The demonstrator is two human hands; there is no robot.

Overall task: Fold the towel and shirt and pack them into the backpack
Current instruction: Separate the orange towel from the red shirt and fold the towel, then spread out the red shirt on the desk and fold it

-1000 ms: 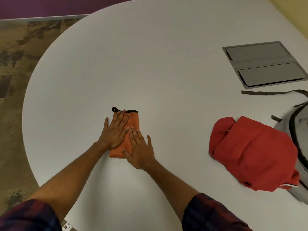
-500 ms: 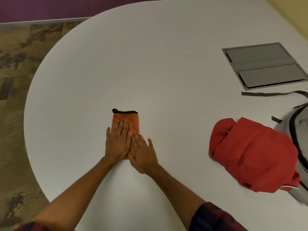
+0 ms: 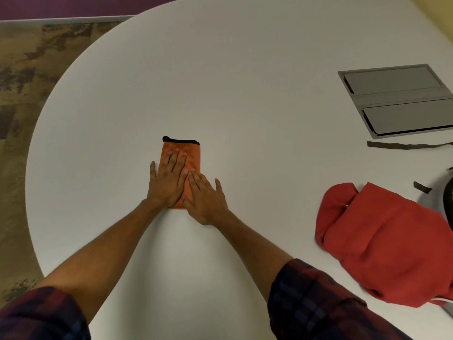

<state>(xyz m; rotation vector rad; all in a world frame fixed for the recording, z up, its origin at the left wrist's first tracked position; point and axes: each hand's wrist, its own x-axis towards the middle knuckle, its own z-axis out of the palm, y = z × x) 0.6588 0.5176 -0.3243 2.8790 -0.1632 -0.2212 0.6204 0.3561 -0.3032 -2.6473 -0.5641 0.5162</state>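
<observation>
Orange microfibre towel with a black-trimmed far edge (image 3: 182, 155), folded down to a small upright rectangle, lies on the round white table (image 3: 245, 69) a little left of centre. Both hands lie flat on it, fingers straight and held close together. The left hand (image 3: 168, 184) covers the towel's left half, its fingertips reaching toward the black trim; the right hand (image 3: 206, 198) presses the near right corner, its fingertips touching the side of the left hand. Neither hand pinches or lifts the cloth.

Over the last second the hands have slid along the towel, first drawing back toward the near edge and now with the left one pushed farther up again. That reads as a smoothing stroke over a fold already made, so the towel looks finished or close to it.

Well apart on the right sits the crumpled red shirt (image 3: 382, 244), bunched and not yet folded, touching the grey backpack (image 3: 448, 204), which shows only as a sliver at the right edge. A dark strap (image 3: 404, 145) trails across the table on the far side of the shirt, just below a grey rectangular panel set into the tabletop (image 3: 397, 101).

By my reading, folding the shirt and all the packing remain.
</observation>
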